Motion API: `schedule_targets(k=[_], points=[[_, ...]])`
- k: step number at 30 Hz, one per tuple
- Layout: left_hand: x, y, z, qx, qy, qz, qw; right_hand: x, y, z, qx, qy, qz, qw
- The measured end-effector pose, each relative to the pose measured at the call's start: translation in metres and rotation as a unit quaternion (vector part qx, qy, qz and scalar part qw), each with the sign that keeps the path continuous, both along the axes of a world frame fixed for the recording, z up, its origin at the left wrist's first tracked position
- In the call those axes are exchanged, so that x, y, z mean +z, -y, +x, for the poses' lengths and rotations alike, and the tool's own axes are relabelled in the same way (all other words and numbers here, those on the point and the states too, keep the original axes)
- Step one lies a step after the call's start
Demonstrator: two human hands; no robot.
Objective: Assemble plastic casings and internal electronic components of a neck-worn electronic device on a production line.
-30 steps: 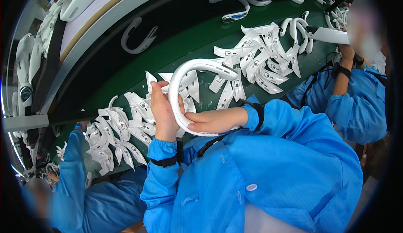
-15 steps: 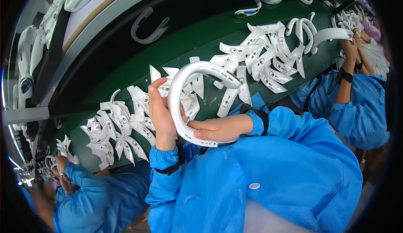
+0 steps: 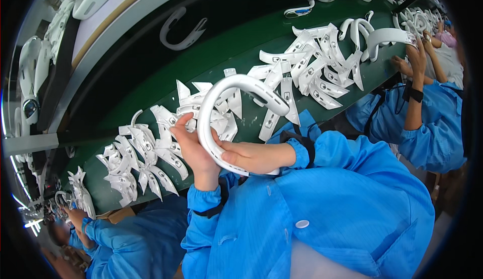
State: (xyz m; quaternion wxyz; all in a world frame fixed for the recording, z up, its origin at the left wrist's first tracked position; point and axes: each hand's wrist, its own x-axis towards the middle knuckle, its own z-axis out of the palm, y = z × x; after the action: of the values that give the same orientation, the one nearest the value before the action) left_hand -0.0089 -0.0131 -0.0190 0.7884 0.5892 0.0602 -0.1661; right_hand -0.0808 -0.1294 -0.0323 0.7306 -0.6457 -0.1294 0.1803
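Green worktable (image 3: 245, 123) strewn with curved white pieces (image 3: 324, 98) backs a worker gripping a white C-shaped band (image 3: 204, 123) before the chest. Thumb inside the ring, the left hand (image 3: 196, 154) holds its outer left curve; the right hand (image 3: 257, 156) clasps the lower bend, nearer the low end. Its gap faces right, upper tip free above the right wrist.

This was a factory assembly workshop. A long green bench (image 3: 250, 128) carried heaps of near-identical white curved pieces (image 3: 312, 70), the look of work done in quantity. More white parts (image 3: 98, 0) lay on a raised shelf (image 3: 118, 8). Co-workers in blue smocks (image 3: 427, 138) sat along the line, and strip lights (image 3: 33, 223) glowed at the far left.
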Motion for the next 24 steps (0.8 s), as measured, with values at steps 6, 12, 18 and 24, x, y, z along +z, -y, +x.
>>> schedule_targets(k=[6, 12, 18, 24], points=[[-0.001, 0.008, 0.000, 0.039, -0.014, 0.098, 0.994, 0.005, 0.004, 0.004, 0.022, -0.050, -0.089, 0.995], [0.000, -0.003, 0.014, -0.055, -0.073, 0.006, 0.996, -0.015, 0.010, 0.000, 0.091, -0.185, 0.142, 0.968], [0.008, -0.002, 0.029, -0.097, -0.089, 0.091, 0.987, -0.021, 0.006, -0.010, 0.094, -0.036, 0.017, 0.995], [0.000, -0.001, 0.035, -0.081, -0.075, 0.134, 0.985, -0.005, 0.010, -0.001, 0.096, -0.059, -0.069, 0.991]])
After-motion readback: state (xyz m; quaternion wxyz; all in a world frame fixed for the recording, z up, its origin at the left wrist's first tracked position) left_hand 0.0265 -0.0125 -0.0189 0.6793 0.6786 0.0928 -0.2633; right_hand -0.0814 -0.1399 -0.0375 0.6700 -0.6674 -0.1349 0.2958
